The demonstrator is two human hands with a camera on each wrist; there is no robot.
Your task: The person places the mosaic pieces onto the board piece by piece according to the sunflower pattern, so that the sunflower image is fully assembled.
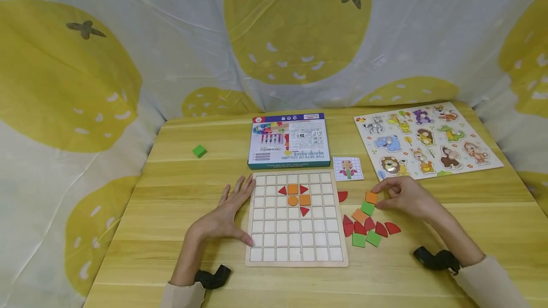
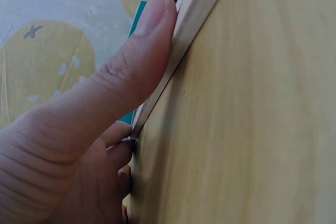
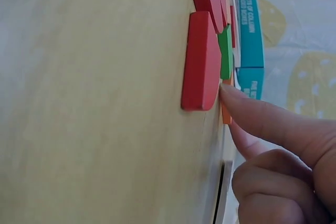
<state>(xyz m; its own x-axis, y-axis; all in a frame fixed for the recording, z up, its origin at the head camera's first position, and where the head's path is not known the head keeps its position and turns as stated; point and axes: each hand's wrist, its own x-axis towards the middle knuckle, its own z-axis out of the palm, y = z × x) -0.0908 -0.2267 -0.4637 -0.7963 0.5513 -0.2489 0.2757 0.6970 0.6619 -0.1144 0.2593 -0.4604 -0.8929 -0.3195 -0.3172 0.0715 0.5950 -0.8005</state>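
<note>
A white wooden grid board (image 1: 295,244) lies in front of me. On its upper cells sit orange squares (image 1: 293,189), an orange circle (image 1: 293,200) and red triangles (image 1: 304,211). My left hand (image 1: 234,206) lies flat on the table with straight fingers. Its thumb (image 2: 131,61) presses the board's left edge (image 2: 197,11). To the right of the board, my right hand (image 1: 381,197) pinches an orange square tile (image 1: 371,197) at the top of a loose pile of red, green and orange tiles (image 1: 366,228). In the right wrist view the fingertips touch the orange tile (image 3: 226,115) beside a red tile (image 3: 201,61).
A teal-edged bead box (image 1: 288,139) lies behind the board, with a small pattern card (image 1: 347,168) to its right. An animal peg puzzle (image 1: 424,139) is at the back right. A green cube (image 1: 199,151) sits at the back left. One red piece (image 1: 342,196) lies by the board's right edge.
</note>
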